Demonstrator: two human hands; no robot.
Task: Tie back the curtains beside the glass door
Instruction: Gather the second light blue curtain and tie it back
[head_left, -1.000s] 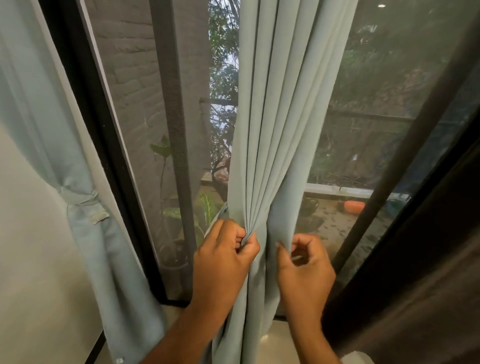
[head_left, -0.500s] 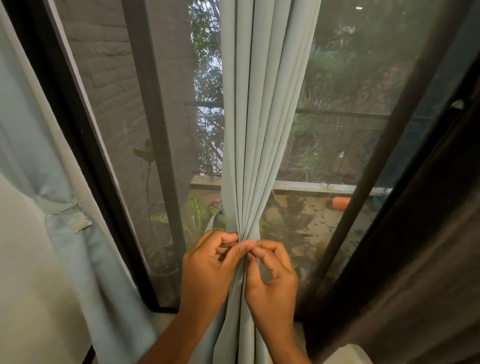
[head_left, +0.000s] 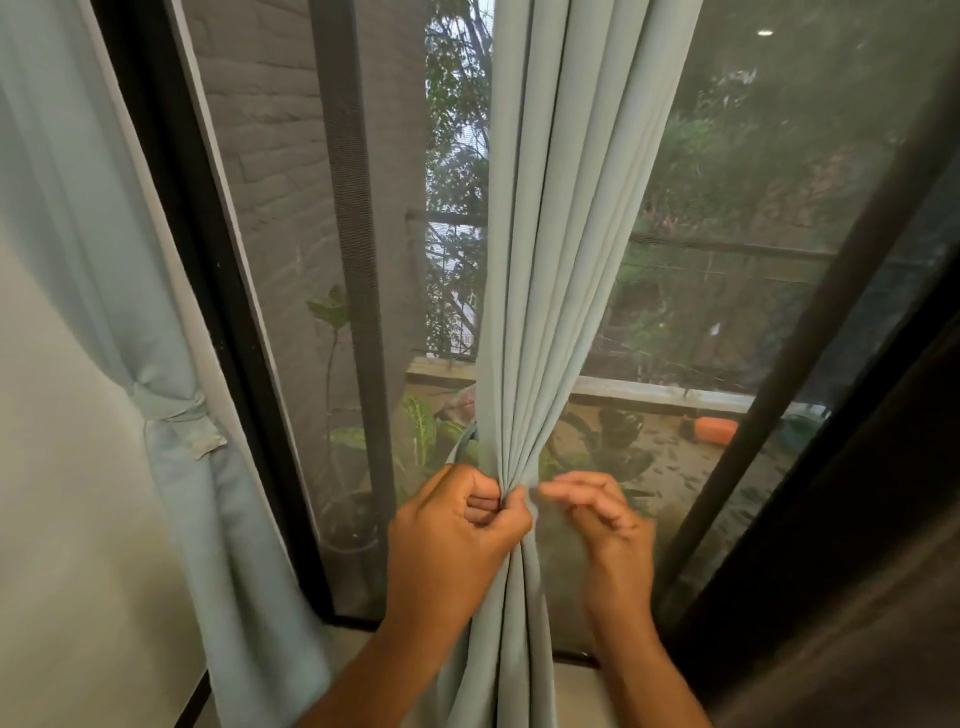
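Pale blue-green fabric hangs in long folds down the middle of the view: a gathered curtain panel (head_left: 540, 260) in front of the black-framed glass door (head_left: 769, 291), its pleats drawn together into a narrow waist just above the hands. The left hand (head_left: 457, 530) is closed in a fist round that bunched waist, thumb and curled fingers clamping the folds, and below the fist the cloth falls straight toward the floor between the two forearms. A thin strip of the same pale fabric, a tie-back band (head_left: 460, 447), rises from the top of the left fist and curves behind the curtain's left edge. The right hand (head_left: 602, 512) is just beside the curtain on its right side, fingers bent and slightly blurred, fingertips (head_left: 550, 491) close to the gathered folds; whether they pinch the cloth or the band cannot be told, and the fingers look loosely curled around nothing visible. Well to the left, against the pale wall (head_left: 62, 519), a second pale blue-green curtain (head_left: 104, 291) is already cinched with its own fabric tie (head_left: 171, 408), a small tab end hanging from it. Through the glass show a grey brick wall (head_left: 265, 171), leafy potted plants (head_left: 415, 431) and an orange object (head_left: 714, 430) on the ground outside. A dark curtain (head_left: 857, 597) fills the lower right
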